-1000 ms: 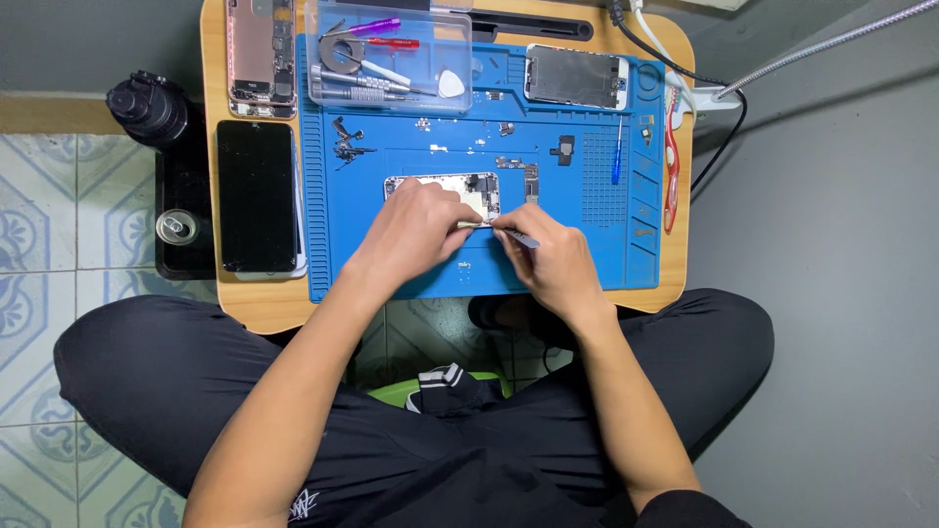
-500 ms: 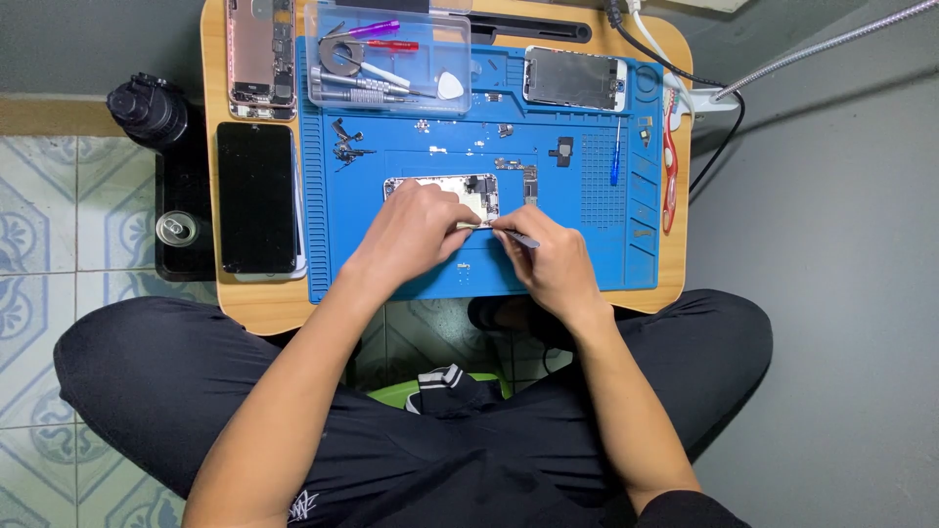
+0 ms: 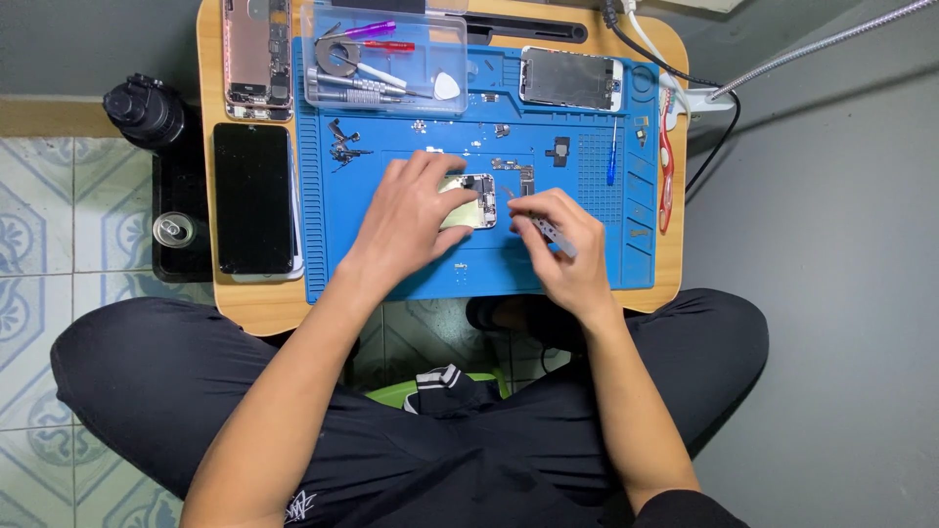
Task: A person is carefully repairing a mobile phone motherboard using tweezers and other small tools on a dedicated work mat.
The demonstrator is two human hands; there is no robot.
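Since the earlier frame, little is changed: the opened phone (image 3: 468, 200) is still pressed flat on the blue mat (image 3: 411, 274) by the spread fingers of the left hand (image 3: 411, 210). Tweezers (image 3: 548, 233) are pinched in the right hand (image 3: 562, 244), seemingly at its edge. Loose screws (image 3: 421, 125) nearby could be scattered by a slip.

Small wooden surface (image 3: 245, 313), rounded corners. A blue work mat (image 3: 411, 279) covers most of it, running to the right edge. Along the left edge sit a dark phone screen (image 3: 252, 198) and, at the far corner, an opened phone body (image 3: 256, 59).
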